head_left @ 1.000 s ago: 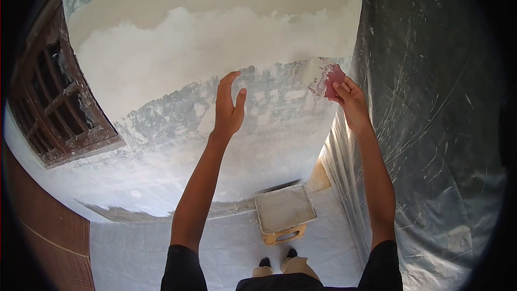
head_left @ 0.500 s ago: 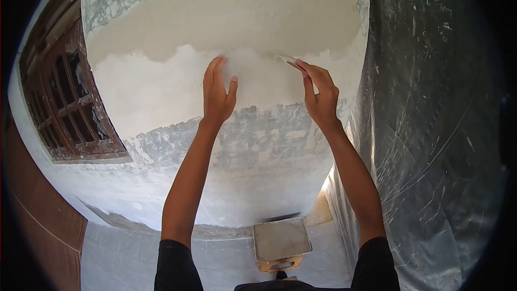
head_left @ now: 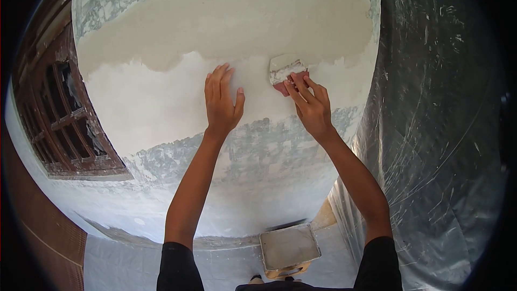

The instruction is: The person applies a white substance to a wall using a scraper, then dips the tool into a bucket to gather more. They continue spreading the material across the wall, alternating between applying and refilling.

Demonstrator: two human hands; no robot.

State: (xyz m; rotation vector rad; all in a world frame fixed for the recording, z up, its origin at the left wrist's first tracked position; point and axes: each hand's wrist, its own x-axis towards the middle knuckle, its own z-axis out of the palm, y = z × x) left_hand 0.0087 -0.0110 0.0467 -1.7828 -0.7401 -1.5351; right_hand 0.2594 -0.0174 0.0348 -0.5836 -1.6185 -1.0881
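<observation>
A wall (head_left: 145, 97) fills the middle of the view, with a beige damp-looking band across the top, a smooth white band under it and mottled grey patches. My right hand (head_left: 314, 109) grips a scraper (head_left: 285, 73) with a reddish handle part and a pale, smeared blade lying broad side against the white band. To its left, my left hand (head_left: 221, 99) is raised at the white band with fingers stretched and thumb apart, holding nothing.
A shallow tray (head_left: 291, 248) of greyish material sits on a yellowish stool (head_left: 288, 272) below. At left is a brown wooden window (head_left: 70, 113). Dark plastic sheeting (head_left: 436, 145) hangs at right, and a grey sheet (head_left: 145, 261) covers the floor.
The scraper has turned from edge-on to broad side in view, and my right hand has rotated and moved slightly lower. My left hand has shifted slightly right and down. The view has shifted a little.
</observation>
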